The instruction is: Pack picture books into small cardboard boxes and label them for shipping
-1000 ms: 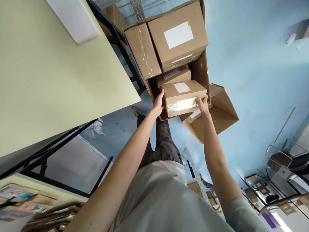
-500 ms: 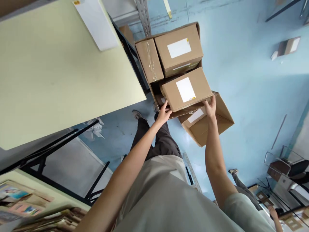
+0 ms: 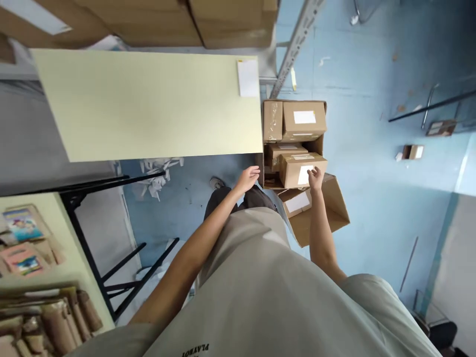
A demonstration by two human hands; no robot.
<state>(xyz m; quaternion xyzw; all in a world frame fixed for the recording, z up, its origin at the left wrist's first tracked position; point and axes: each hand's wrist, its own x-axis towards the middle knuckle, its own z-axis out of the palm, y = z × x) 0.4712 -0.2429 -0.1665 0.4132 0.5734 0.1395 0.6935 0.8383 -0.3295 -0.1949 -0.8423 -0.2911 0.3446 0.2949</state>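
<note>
- Blue painted floor (image 3: 372, 198) spreads below; a pale yellow desk (image 3: 148, 104) with black legs stands at left.
- Large open carton (image 3: 323, 124), right of the desk's edge: holds several sealed cardboard boxes, some with white labels.
- Small cardboard box (image 3: 293, 171), white label on its near face, rests at the carton's near end.
- Second open carton (image 3: 334, 208) lies tilted just beside it, nearer, with a labelled box inside.
- Right hand (image 3: 315, 179): fingers spread, touching the small box's near face, not gripping.
- Left hand (image 3: 248, 177): open, empty, arm extended, just left of the carton.
- Boxes: matte brown cardboard, rectangular, taped seams.
</note>
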